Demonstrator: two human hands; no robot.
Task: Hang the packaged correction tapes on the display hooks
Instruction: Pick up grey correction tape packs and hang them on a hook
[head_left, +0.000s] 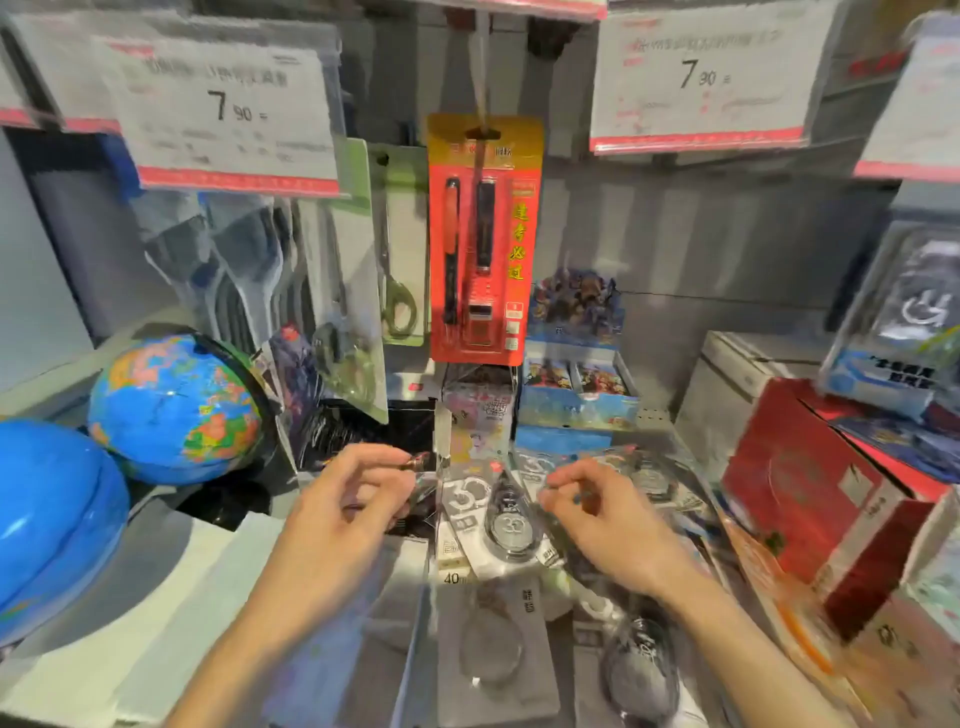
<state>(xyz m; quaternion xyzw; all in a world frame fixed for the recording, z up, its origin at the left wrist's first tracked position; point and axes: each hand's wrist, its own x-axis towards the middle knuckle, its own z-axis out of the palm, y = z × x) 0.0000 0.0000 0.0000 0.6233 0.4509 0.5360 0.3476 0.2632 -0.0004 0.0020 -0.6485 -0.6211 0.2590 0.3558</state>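
**Two hands on a correction tape pack below the display hooks**

My left hand (358, 499) sits at lower centre of the frame, fingers curled, thumb and forefinger pinching the top left edge of a clear packaged correction tape (501, 512). My right hand (602, 512), just right of centre, is curled the same way and seems to pinch the pack's right edge, though blur makes that contact hard to confirm. The pack lies tilted between both hands, atop a loose pile of similar packs (519, 639) spread along the bottom of the frame.

Above, at upper centre, a display hook (480, 78) carries a red pen pack (485, 239). Packaged scissors (397, 249) hang to its left. A globe (176, 408) stands at middle left, a red box (821, 499) at lower right, and price tags (223, 111) reading 7.90 span the top.
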